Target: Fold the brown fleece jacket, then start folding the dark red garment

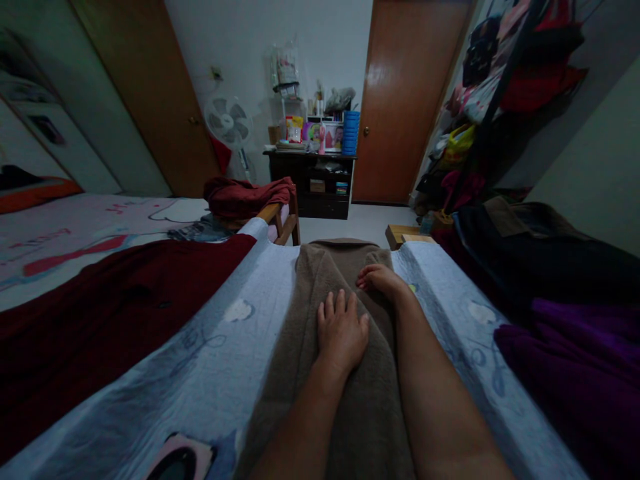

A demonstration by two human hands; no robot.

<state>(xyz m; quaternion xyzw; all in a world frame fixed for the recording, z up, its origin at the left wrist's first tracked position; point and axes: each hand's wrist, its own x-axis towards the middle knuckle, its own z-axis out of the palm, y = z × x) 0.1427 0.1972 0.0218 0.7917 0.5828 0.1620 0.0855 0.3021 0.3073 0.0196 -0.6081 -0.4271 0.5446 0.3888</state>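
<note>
A brown coat [320, 393] of thick, fleecy cloth lies lengthwise before me on a light blue sheet [240, 353], its collar at the far end. My left hand [343, 328] rests flat on the middle of the coat, palm down, fingers spread. Farther up and to the right, my right hand [383, 279] is at the edge of the coat's overlapping front. Its fingers are bent and drawn together on the cloth there; the fingertips are partly hidden. The coat's near end runs under my forearms and out of view.
To the left lies a dark red garment [150, 287]; a purple cloth [580, 353] and dark folded clothes [545, 247] are at the right. A phone-like object [200, 450] lies near the front. Beyond stand a wooden chair [287, 227], a fan [227, 123] and a dark cabinet [310, 203].
</note>
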